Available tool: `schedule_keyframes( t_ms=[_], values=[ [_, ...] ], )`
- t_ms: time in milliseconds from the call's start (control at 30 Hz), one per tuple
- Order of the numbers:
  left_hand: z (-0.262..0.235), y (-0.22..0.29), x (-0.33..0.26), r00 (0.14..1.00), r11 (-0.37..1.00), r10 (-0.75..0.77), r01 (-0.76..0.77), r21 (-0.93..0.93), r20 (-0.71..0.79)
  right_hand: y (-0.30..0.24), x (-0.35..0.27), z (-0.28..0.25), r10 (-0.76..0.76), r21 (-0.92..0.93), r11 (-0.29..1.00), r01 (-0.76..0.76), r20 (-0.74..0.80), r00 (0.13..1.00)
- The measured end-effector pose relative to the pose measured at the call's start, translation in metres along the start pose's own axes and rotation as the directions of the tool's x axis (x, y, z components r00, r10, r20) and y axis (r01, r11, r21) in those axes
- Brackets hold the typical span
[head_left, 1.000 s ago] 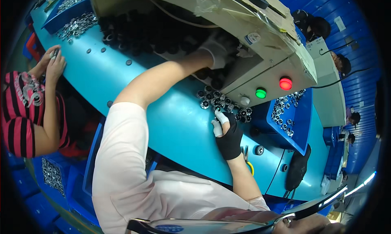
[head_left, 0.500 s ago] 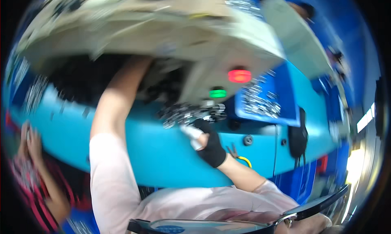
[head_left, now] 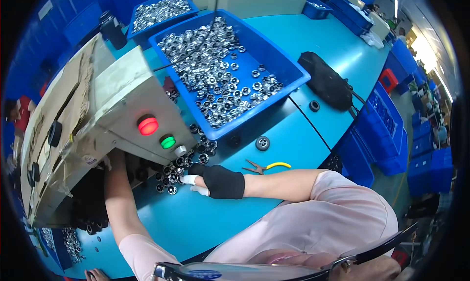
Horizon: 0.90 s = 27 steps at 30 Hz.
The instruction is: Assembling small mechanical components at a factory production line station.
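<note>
- In the head view we are looking down at a teal worktable (head_left: 293, 149) with a beige machine housing (head_left: 98, 119) standing on its left part; a red lamp (head_left: 147, 125), a green lamp (head_left: 168, 142) and a small white knob (head_left: 180, 150) are sitting on the housing's slanted face.
- Our right hand (head_left: 215, 180), wearing a black glove with white fingertip covers, is lying on the table just in front of the housing. Its fingers (head_left: 188, 179) are closing together on one of the small metal rings (head_left: 171, 176) at the edge of the cluster; we cannot tell whether the ring is truly pinched or only touched.
- The loose rings, dark and silvery, are lying scattered on the table under the lamps, touching one another, between the housing and the big blue bin (head_left: 230, 66).
- Our left arm (head_left: 120, 202) is reaching in under the housing; the left hand is hidden there, so we cannot tell how it is gripping.
- The blue bin, heaped with shiny rings, is standing just behind the cluster; a second blue bin (head_left: 161, 9) is sitting farther back.
- Yellow-handled pliers (head_left: 267, 167) are lying just beyond our right forearm, a black wheel-like part (head_left: 262, 143) near them, and a black pouch (head_left: 328, 83) farther right.
</note>
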<state>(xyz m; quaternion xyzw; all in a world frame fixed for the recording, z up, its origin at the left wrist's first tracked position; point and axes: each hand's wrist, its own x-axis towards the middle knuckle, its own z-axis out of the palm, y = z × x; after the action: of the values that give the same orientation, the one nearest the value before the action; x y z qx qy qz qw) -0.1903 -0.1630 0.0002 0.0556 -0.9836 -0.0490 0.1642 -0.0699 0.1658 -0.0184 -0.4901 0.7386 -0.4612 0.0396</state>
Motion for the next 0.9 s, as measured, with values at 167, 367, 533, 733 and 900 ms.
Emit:
schedule_keyframes(
  t_ms=[167, 367, 533, 733, 900],
  values=[
    [0.003, 0.000, 0.006, 1.000, 1.000, 0.002, -0.002, -0.007, -0.013, -0.010, 0.004, -0.007, 0.101, 0.017, 0.994, -0.104, 0.131, 0.986],
    [0.017, -0.021, -0.013, 0.998, 0.997, -0.001, -0.005, -0.076, -0.070, 0.001, 0.007, 0.009, -0.069, 0.255, 0.964, 0.081, -0.057, 0.996],
    [0.029, -0.030, -0.068, 0.934, 0.799, 0.078, -0.267, -0.539, -0.348, 0.009, 0.003, 0.013, -0.076, 0.104, 0.991, 0.084, -0.079, 0.994],
    [-0.053, 0.039, -0.173, 0.899, -0.439, -0.320, 0.140, -0.888, 0.300, -0.006, 0.015, 0.010, -0.121, -0.024, 0.993, 0.118, -0.130, 0.984],
    [-0.042, 0.087, -0.172, 0.887, -0.700, -0.269, 0.088, -0.709, 0.375, 0.006, 0.007, 0.008, -0.083, 0.021, 0.996, 0.086, -0.124, 0.989]
  ],
)
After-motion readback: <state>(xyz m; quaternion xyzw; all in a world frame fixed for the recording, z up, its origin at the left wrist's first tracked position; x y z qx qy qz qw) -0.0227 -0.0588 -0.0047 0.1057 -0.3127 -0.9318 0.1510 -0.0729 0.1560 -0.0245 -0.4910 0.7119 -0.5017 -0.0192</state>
